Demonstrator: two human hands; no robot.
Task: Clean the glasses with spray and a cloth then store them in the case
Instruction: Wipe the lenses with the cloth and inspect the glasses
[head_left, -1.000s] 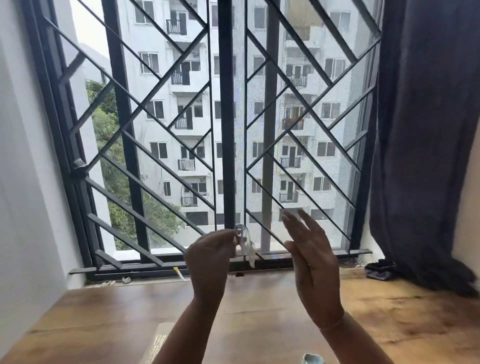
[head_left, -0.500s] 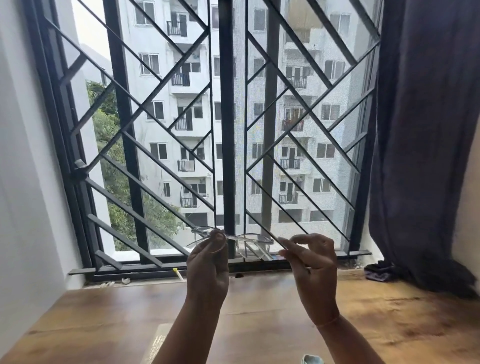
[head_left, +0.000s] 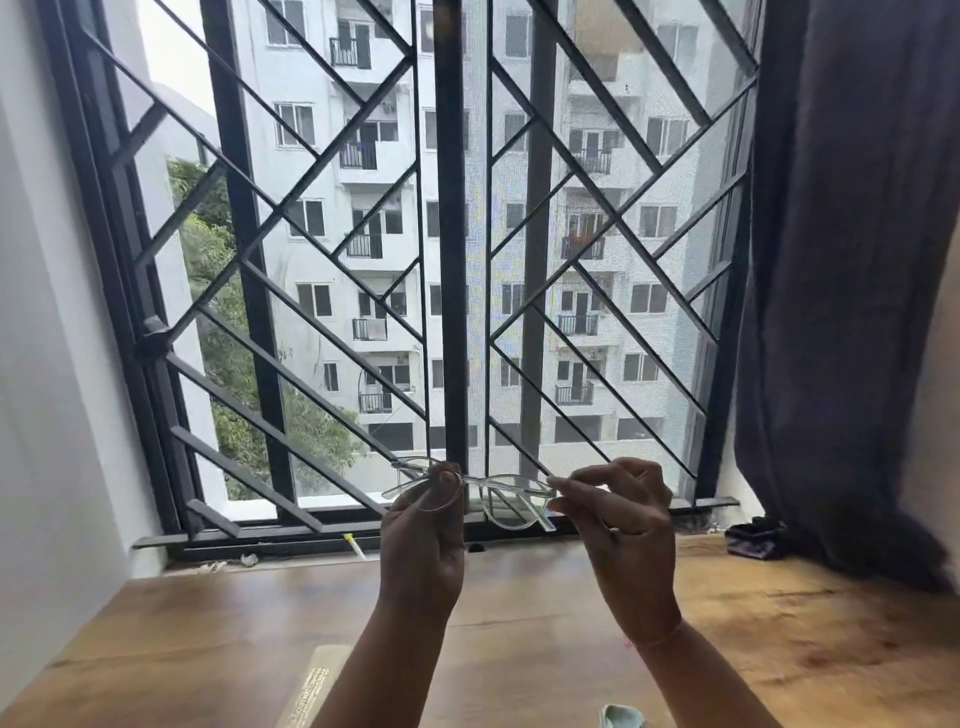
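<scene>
I hold a pair of clear-framed glasses (head_left: 511, 499) up in front of the window, above the wooden table. My left hand (head_left: 422, 540) pinches the left lens and frame between thumb and fingers. My right hand (head_left: 626, 530) grips the right end of the frame at the hinge with its fingertips. The lenses face roughly away from me, level. A pale blue-green scrap, perhaps the cloth (head_left: 621, 717), peeks in at the bottom edge. No spray bottle or case shows.
The wooden table (head_left: 208, 623) runs to the window sill. A black metal grille (head_left: 452, 260) covers the window. A dark curtain (head_left: 852, 260) hangs at right, with a small dark object (head_left: 753, 540) at its foot. A printed transparent packet (head_left: 311, 686) lies near my left forearm.
One second ago only my left hand held the glasses edge-on and my right hand was open. The glasses have turned level and my right hand has closed on their right end.
</scene>
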